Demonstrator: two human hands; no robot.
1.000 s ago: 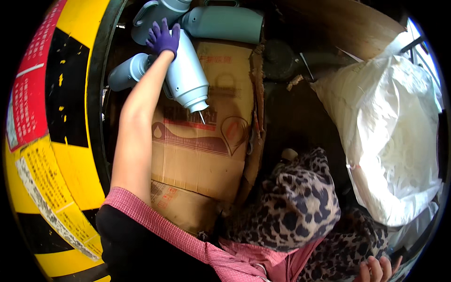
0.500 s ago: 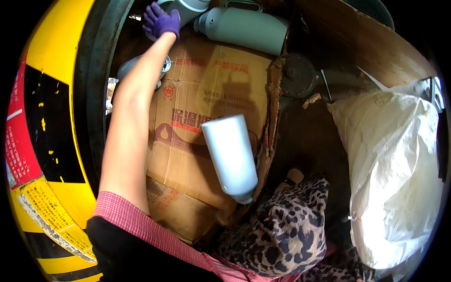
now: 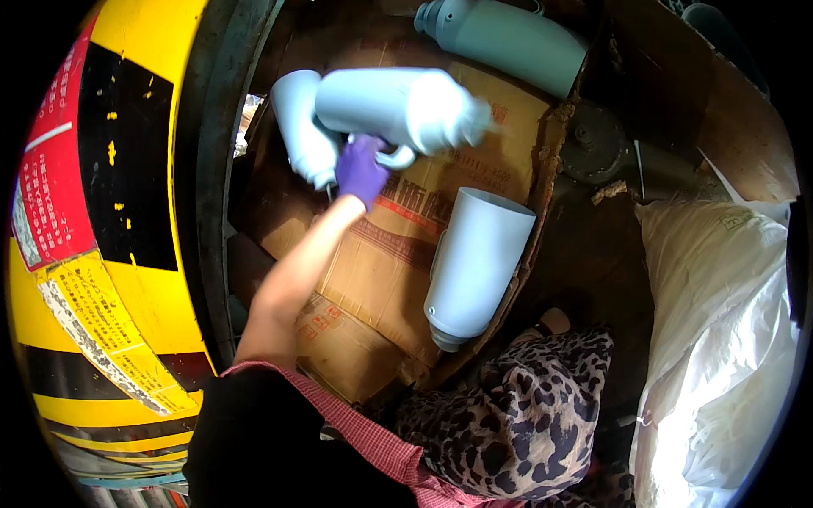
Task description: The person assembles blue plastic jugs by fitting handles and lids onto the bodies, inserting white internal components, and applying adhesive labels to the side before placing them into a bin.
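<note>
Left hand (image 3: 362,169), in a purple glove, apparently clenched on the handle of a pale blue flask shell (image 3: 398,106) that lies above the cardboard sheet (image 3: 381,254), long axis running from nine to three o'clock; right hand unseen.

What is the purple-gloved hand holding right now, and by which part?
The left hand grips a pale blue plastic flask shell by its curved side handle, lifted over the flattened cardboard.
</note>
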